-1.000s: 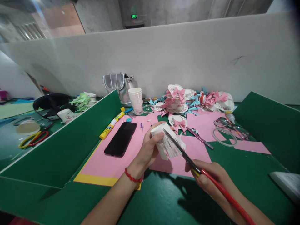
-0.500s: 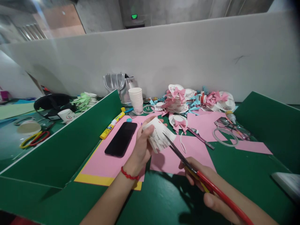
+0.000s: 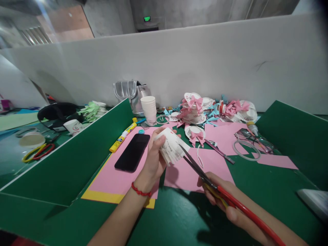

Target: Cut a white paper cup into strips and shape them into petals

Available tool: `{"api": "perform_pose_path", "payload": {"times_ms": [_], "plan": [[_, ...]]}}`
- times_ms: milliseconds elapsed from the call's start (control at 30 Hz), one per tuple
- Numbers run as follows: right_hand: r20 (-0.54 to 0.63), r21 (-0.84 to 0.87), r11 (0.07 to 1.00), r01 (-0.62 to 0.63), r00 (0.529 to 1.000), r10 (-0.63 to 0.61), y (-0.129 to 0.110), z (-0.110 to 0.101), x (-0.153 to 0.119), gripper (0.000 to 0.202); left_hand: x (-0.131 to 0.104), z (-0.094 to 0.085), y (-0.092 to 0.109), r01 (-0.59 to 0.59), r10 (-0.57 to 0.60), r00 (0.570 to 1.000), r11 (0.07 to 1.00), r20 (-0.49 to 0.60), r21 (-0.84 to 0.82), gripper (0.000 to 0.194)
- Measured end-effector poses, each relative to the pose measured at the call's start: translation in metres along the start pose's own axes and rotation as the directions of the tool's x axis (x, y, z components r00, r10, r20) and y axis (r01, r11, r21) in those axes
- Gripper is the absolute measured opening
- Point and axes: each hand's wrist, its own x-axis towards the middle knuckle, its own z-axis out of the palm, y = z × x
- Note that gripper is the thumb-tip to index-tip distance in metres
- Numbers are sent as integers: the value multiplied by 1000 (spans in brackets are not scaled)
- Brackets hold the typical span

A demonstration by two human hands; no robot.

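Observation:
My left hand [image 3: 155, 153] is closed around a white paper cup [image 3: 171, 146] whose side is slit into strips on the lower right. A red cord bracelet [image 3: 140, 190] circles that wrist. In my right hand [image 3: 220, 193] are scissors [image 3: 196, 167] with red and yellow handles. Their blades are parted, and the tips lie at the cup's cut edge. Beneath the cup spreads pink paper [image 3: 205, 171]. Part of the cup is hidden by my left fingers.
A black phone [image 3: 132, 152] and a yellow glue stick [image 3: 123, 137] lie left. Stacked paper cups [image 3: 148, 111] and a silver bag [image 3: 130, 97] stand behind. Small paper hats with bows [image 3: 194, 107] are piled at the back. Glasses [image 3: 265, 145] lie right. Green dividers [image 3: 97, 147] flank the table.
The cup has turned slightly and shifted a little left in my left hand. The scissors' blades have opened a bit wider at its edge.

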Motion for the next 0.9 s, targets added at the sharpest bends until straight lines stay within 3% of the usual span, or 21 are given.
{"api": "perform_pose_path", "payload": {"times_ms": [333,733,900], "plan": [[19,202,972,119,992,-125,4,4,8,57,-3,-8,-10,24,-36,992,994,118,106,40],[15,151,988,35,999,-37,11,4,8,62,-1,-2,-4,36,-37,998,999,54,24,43],[-38,81,997,20,999,-17,9,3,5,61,0,-1,-2,9,-8,999,1000,48,-2,41]]}}
